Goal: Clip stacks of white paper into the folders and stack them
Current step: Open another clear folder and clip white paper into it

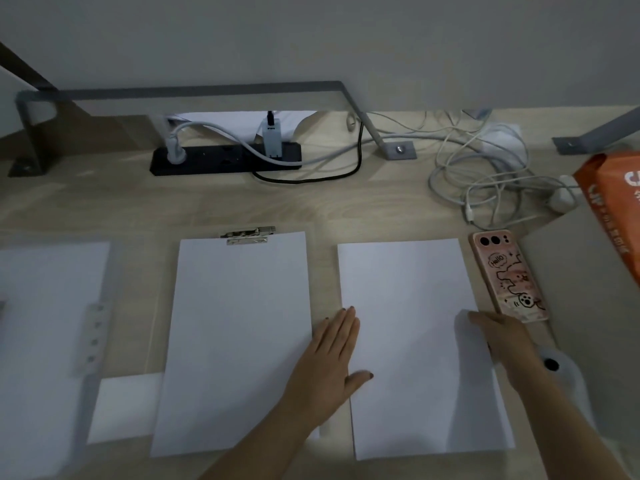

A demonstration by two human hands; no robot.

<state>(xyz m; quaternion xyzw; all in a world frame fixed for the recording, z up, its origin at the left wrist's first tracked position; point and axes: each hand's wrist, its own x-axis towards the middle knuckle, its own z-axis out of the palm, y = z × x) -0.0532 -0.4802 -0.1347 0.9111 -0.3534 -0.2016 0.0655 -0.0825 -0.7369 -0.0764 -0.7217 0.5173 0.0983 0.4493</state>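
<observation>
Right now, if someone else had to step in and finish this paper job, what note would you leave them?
Left hand: flat, open, on the left edge of the loose paper stack.
Right hand: lifting that stack's right edge.
Middle stack: already under the metal clip.
Far left: an open folder, blurred.
Left to do: clip the loose stack, then pile the folders. Mind the phone beside it.

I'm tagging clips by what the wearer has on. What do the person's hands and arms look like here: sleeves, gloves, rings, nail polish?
Both forearms are bare as far as the frame shows: no sleeves, gloves, watch or bracelet. The left hand has dark-polished nails on its fingers and thumb. The right hand shows no ring; its nails are not visible from this angle.
</observation>
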